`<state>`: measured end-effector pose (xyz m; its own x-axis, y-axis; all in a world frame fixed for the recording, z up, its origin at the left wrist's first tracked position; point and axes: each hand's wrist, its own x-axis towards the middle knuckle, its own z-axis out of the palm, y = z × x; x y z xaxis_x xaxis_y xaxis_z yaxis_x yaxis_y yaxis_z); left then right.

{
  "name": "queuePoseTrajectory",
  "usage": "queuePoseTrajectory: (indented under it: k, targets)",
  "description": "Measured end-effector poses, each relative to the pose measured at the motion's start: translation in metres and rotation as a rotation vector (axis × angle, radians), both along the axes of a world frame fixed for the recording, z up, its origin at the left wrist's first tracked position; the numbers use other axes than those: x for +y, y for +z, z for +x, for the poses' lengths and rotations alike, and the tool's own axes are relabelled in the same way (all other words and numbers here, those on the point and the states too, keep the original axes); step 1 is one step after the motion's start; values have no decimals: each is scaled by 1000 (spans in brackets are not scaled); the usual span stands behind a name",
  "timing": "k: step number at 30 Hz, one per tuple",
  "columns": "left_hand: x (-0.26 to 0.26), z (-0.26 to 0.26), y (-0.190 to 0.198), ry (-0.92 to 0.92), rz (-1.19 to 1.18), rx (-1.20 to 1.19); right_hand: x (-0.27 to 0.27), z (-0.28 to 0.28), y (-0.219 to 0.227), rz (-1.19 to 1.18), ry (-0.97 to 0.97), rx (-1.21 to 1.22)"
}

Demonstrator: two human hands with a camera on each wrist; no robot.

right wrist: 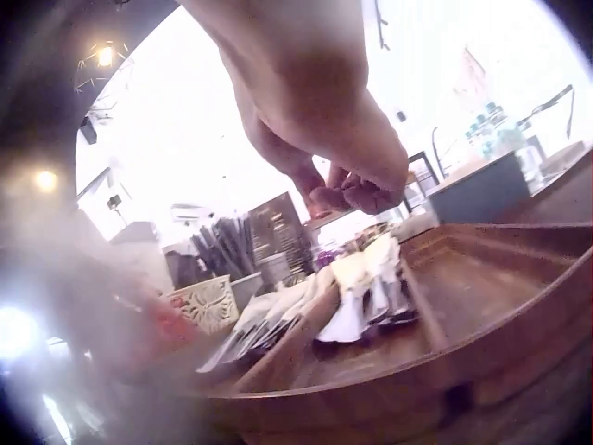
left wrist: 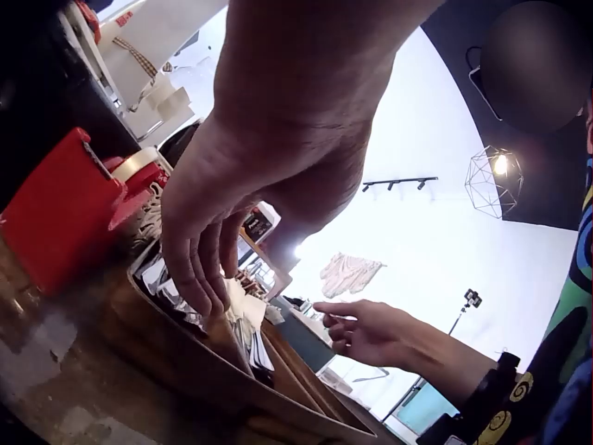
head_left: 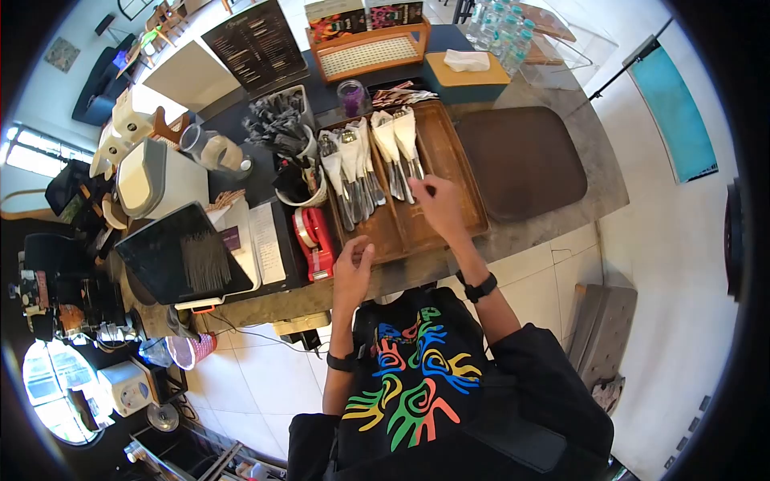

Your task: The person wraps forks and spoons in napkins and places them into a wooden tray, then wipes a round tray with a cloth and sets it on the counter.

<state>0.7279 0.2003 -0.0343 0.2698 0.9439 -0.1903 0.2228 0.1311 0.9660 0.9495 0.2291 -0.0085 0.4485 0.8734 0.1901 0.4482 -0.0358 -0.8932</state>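
A wooden tray (head_left: 461,160) with two long compartments lies on the counter. Napkin-wrapped cutlery bundles fill its left compartment (head_left: 353,172), and a few more lie at the far end of the right one (head_left: 399,148). My left hand (head_left: 357,256) hovers over the tray's near rim (left wrist: 185,362), fingers (left wrist: 199,278) hanging down and holding nothing. My right hand (head_left: 429,192) is above the right compartment, just in front of the bundles (right wrist: 371,287). Its fingers (right wrist: 347,195) are loosely bent and empty.
A red tape dispenser (head_left: 314,236) stands just left of the tray, with a dark tablet (head_left: 180,252) beyond it. A brown tray (head_left: 521,160) lies to the right. Behind are a tub of dark cutlery (head_left: 281,120), a tissue box (head_left: 465,72) and water bottles (head_left: 501,32).
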Motion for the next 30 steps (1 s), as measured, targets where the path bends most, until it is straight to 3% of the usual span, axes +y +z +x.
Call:
queuePoseTrajectory:
  k: [1,2,4,8,10,11,13,15,20,28,30]
  targets:
    - [0,4,1,16,44,21,-8,10,2,162,-133,72]
    - [-2,13,14,52,59,35,-19,23,12,164,-139,74]
    - [-4,23,12,25,45,4,-46,55,35,-216,-212,126]
    - [-13,49,33,23,-127,-46,-75,112,0,-313,-237,212]
    - [-23,59,32,21,-228,-16,-82,131,-17,-65,-296,-62]
    - [-29,65,30,61,-211,-10,-83,141,-24,-69,-288,-58]
    - [-41,76,26,114,-205,5,-87,155,-39,-212,-300,-293]
    - [-57,86,23,231,-85,-26,-92,160,-52,-271,-270,-318]
    - [-87,87,21,173,-221,52,-122,159,-67,-397,-169,-531]
    - [-95,97,30,85,-177,-34,-170,140,-74,-311,-110,-587]
    - [-102,91,44,97,-181,-23,-175,125,-46,-250,-99,-630]
